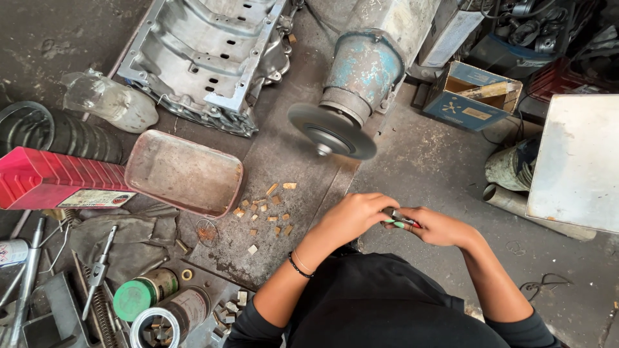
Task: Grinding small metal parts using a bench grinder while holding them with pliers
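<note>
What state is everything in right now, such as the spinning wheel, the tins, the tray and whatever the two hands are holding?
Grinding wheel: blurred, apparently spinning, nothing touching it.
Pliers: held between both hands, red and green handles showing.
Left hand: closed over the pliers' tip.
Right hand: closed on the handles.
Red tray: tilted, empty.
Green-lidded tin: lying down, lid on.
Open tin: lidless, small pieces inside.
Small wooden pieces: scattered loose.
Cardboard box: open.

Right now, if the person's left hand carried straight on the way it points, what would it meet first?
The left hand points rightwards at the right hand, so it would probably meet that first, at the small tool they share.
</note>
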